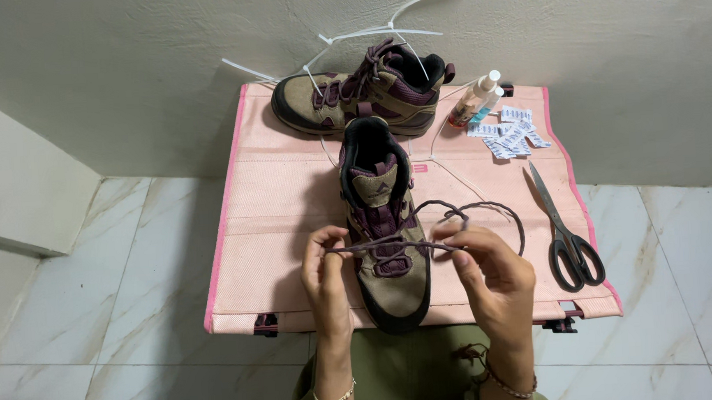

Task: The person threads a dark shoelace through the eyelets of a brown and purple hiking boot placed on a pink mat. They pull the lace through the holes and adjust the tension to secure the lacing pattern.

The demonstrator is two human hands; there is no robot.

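Rear boot [366, 92]: sole side hidden behind front boot [384, 223]. Sachets [510, 130]: print too small. Forearms: cut off at bottom edge.

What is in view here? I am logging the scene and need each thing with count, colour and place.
boot: 1, tan and purple, middle of the mat, toe toward the person
second boot: 1, tan and purple, on its side at the mat's far edge
lace: 1, purple, stretched across the near boot and looped to its right
mat: 1, pink, on the marble floor
cable ties: several, white, around the far boot
scissors: 1, black handles, right side of the mat
bottles: 2, white caps, far right corner
packets: a small pile, white and blue, beside the bottles
left hand: pinching the lace
right hand: pinching the lace
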